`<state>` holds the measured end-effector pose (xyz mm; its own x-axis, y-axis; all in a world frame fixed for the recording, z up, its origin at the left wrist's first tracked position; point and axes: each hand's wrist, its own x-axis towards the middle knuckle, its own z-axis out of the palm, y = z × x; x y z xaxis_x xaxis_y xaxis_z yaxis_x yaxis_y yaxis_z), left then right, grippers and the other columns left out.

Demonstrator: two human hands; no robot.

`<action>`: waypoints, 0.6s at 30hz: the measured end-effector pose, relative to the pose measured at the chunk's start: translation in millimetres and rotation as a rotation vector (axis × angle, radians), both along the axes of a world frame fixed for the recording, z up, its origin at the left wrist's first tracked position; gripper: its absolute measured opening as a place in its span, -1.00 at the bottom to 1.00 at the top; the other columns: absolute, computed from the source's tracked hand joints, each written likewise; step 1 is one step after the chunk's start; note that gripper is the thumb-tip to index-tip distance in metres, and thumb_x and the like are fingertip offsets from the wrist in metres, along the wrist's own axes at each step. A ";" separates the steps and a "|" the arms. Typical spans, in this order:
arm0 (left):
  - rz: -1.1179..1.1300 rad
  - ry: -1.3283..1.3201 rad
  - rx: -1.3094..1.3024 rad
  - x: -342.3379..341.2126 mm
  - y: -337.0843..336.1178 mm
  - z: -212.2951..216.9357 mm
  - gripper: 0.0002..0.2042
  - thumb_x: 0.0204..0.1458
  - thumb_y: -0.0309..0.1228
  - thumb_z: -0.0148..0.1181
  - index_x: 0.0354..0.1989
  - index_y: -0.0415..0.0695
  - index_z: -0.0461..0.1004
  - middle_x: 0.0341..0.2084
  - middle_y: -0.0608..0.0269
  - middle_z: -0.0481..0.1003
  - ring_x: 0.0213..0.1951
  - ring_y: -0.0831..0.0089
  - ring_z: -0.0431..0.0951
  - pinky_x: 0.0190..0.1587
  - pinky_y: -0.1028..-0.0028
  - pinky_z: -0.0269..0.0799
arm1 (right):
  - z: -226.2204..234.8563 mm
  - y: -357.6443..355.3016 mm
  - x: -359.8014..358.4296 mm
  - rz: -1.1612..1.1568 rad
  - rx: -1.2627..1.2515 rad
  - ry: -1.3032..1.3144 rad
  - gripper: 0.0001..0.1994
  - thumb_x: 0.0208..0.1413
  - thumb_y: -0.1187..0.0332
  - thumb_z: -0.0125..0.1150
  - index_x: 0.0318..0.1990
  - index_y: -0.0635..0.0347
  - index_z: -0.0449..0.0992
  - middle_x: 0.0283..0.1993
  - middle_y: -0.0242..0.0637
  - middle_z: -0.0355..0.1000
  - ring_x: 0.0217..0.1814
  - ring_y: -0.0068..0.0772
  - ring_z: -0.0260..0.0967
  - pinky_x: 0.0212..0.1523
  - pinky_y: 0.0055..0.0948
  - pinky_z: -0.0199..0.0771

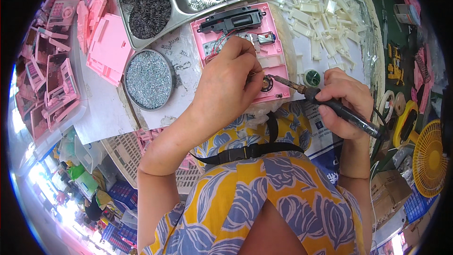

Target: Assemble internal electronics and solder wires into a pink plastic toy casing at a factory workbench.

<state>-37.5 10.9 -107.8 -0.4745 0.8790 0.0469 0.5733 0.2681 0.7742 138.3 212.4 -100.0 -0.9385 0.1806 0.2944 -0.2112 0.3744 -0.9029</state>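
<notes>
In my right hand (347, 101) is a soldering iron (342, 111) with a black handle, its tip pointing left. The tip is at the small round speaker (267, 84) in the lower right corner of a pink plastic housing (278, 59); whether it touches cannot be told. My left hand (229, 78) lies over the housing, fingers pinched together beside the speaker; what they hold is hidden. Thin red wires (218, 45) run out from behind this hand. A black plastic part (231, 20) and a small motor (266, 38) sit in the housing.
Dark springs (148, 14) fill part of a metal tray (177, 7). Left of my forearm stands a round dish of small metal pieces (149, 80). Pink housings (61, 75) are piled at far left, white plastic parts (325, 16) at back right. A small green-filled cup (311, 78) stands near the iron.
</notes>
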 end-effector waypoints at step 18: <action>-0.007 0.058 0.038 1.7 -0.7 -3.3 -0.86 -0.10 -0.56 0.30 -0.40 -0.25 0.46 -0.16 0.06 0.42 -0.31 0.07 0.56 -0.30 0.22 0.53 | 0.7 -0.2 -9.1 0.045 0.015 -0.024 -0.81 -0.17 0.45 0.36 -0.33 0.22 0.56 -0.55 -0.32 0.39 -0.53 -0.31 0.24 -0.45 -0.38 0.22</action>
<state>-35.8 10.2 -111.1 -0.4635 0.8795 0.1079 0.6193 0.2344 0.7494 129.2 212.3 -99.2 -0.9524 0.1340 0.2737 -0.2061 0.3784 -0.9024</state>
